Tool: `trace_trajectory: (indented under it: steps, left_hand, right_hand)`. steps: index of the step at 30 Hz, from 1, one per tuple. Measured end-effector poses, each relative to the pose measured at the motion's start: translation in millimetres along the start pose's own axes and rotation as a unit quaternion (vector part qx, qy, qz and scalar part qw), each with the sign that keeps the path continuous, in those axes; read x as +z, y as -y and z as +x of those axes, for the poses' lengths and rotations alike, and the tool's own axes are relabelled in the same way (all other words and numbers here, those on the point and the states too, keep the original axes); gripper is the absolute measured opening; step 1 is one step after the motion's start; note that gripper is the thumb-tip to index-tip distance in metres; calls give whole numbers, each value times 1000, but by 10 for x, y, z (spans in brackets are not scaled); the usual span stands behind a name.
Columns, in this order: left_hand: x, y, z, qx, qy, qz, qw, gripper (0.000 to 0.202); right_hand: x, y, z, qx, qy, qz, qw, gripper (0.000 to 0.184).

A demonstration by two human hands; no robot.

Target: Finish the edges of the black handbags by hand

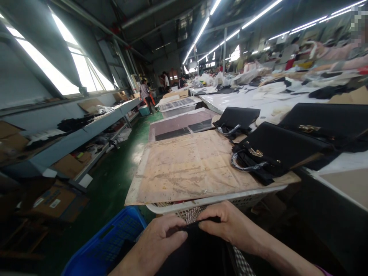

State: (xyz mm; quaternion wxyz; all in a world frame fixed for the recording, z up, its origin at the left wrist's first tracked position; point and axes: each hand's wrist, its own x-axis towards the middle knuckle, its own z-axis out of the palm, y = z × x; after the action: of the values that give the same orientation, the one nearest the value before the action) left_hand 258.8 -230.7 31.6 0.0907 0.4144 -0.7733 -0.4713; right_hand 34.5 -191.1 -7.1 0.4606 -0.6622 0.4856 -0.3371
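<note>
Low in the view, my left hand (163,241) and my right hand (227,224) pinch the upper edge of a black piece (201,253), which looks like part of a bag. Thumbs are toward me and fingers curl over the far side, with a short stretch of edge between the hands. Its lower part is dark and runs out of view. Beyond my right hand, a black handbag (276,149) with gold clasp and a wrapped handle lies on the worn brown board (184,165). Checked cloth (194,214) shows behind the black piece.
A white plastic basket (218,203) stands under the board. On the left is a blue crate (106,237). More black bags (324,122) lie on the right-hand table. A green aisle (126,157) runs past shelving (71,142); people work farther back and at the right.
</note>
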Motion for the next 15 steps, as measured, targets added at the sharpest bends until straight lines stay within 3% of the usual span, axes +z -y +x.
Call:
trace_trajectory:
  steps: [3, 6, 9, 12, 15]
  left_hand:
    - [-3, -43, 47, -21, 34, -44, 998, 20]
    - [47, -62, 119, -9, 5, -12, 1000, 10]
    - [118, -40, 204, 11, -22, 5, 1000, 15]
    - [182, 37, 279, -12, -31, -59, 998, 15]
    - [210, 164, 327, -60, -5, -176, 983, 13]
  right_hand:
    - [67, -14, 21, 10, -23, -5, 1000, 22]
    - [94, -15, 9, 22, -39, -19, 999, 23]
    - [91, -15, -20, 26, -48, -32, 998, 22]
    - [84, -36, -42, 29, -45, -13, 999, 20]
    - [86, -69, -43, 67, -21, 53, 996, 19]
